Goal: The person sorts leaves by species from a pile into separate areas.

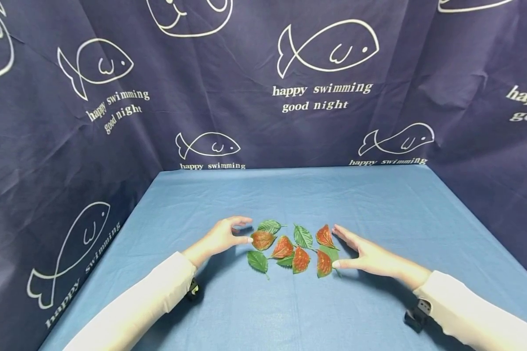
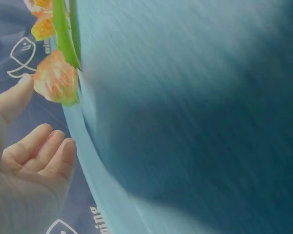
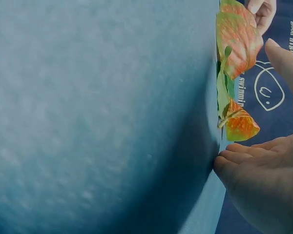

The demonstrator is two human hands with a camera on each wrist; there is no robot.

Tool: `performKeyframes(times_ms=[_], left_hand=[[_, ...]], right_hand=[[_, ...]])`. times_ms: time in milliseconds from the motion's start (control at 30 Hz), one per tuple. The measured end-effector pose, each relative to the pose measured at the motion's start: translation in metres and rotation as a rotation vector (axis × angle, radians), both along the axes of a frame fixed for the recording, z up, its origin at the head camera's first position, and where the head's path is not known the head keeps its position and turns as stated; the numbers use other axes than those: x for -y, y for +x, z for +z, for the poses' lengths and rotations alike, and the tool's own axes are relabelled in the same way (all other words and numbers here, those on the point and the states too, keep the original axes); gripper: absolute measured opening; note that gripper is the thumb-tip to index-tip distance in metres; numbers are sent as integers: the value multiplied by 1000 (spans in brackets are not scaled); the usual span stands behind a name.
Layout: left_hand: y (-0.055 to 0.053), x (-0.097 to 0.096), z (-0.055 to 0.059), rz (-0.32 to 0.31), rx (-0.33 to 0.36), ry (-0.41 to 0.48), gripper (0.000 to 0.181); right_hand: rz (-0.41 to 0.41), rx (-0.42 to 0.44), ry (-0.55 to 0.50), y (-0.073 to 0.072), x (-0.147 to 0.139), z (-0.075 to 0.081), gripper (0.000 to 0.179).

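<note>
Several artificial leaves, some green and some red with green edges, lie in a loose cluster on the blue cloth. My left hand [image 1: 221, 237] is at the cluster's left side, thumb tip right at the edge of a red leaf [image 1: 262, 240], its fingers loosely bent and holding nothing. A green leaf [image 1: 257, 261] lies just below that thumb. On the other side is my right hand [image 1: 364, 254], thumb and fingers spread apart. Its thumb tip is beside a lower red leaf [image 1: 324, 264], and its fingertips are close to an upper red leaf [image 1: 324, 236].
A blue cloth [image 1: 290, 312] covers the table. Dark blue curtains [image 1: 254, 97] printed with white fish and lettering surround it at the back and sides. Between the outer leaves lie a green leaf [image 1: 303, 236] and a red leaf [image 1: 300, 260].
</note>
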State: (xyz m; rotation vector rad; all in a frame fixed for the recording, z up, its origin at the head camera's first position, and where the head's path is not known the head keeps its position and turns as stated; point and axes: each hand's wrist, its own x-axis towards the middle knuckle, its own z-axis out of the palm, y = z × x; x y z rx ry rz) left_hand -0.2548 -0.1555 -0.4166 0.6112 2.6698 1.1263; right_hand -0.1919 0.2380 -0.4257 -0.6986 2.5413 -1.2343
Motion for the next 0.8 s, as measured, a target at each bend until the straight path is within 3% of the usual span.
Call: performKeyframes(times_ms=[300, 500, 800], left_hand=[[-1, -12, -1, -18, 10, 48, 45], [-1, -18, -1, -4, -11, 70, 38], [-2, -25, -4, 32, -5, 24, 25]], right_hand=[[54, 54, -45, 5, 0, 0, 99], [78, 41, -48, 7, 2, -1, 96], [77, 19, -26, 7, 1, -1, 95]])
